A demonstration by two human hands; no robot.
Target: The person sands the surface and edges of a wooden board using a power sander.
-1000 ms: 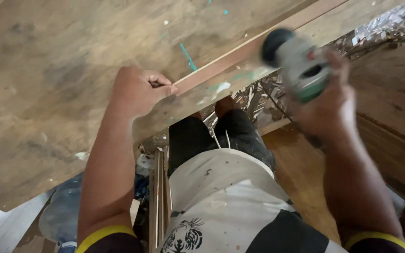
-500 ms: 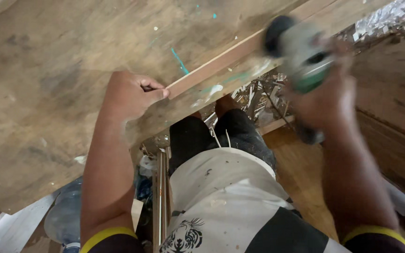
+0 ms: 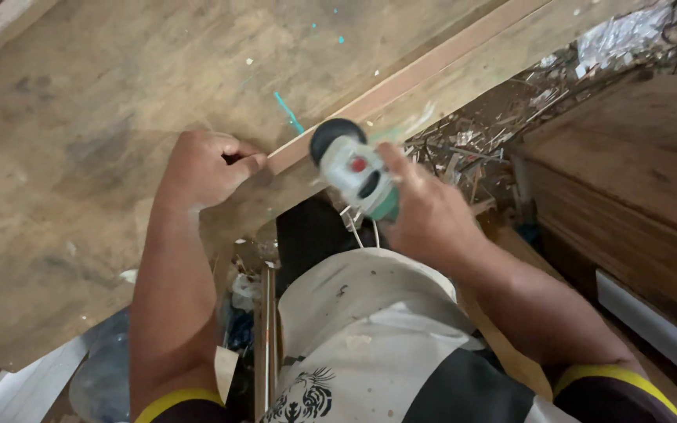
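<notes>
A long thin wooden strip (image 3: pixel 401 78) lies along the front edge of a worn wooden worktable (image 3: pixel 103 117). My left hand (image 3: pixel 201 168) is closed on the near end of the strip and presses it to the table. My right hand (image 3: pixel 425 207) grips a grey and green handheld power tool (image 3: pixel 354 172) with a black round head. The tool's head sits at the table edge, close to the strip's near end and just right of my left hand.
Scrap strips and shiny offcuts (image 3: pixel 479 141) litter the floor past the table edge. A wooden cabinet (image 3: pixel 636 196) stands at the right. A clear plastic bottle (image 3: pixel 99 368) and upright slats (image 3: pixel 264 329) sit under the table by my legs.
My right hand has carried the power tool left and down, from up at the right to the strip's near end. My left hand keeps its hold on the strip.
</notes>
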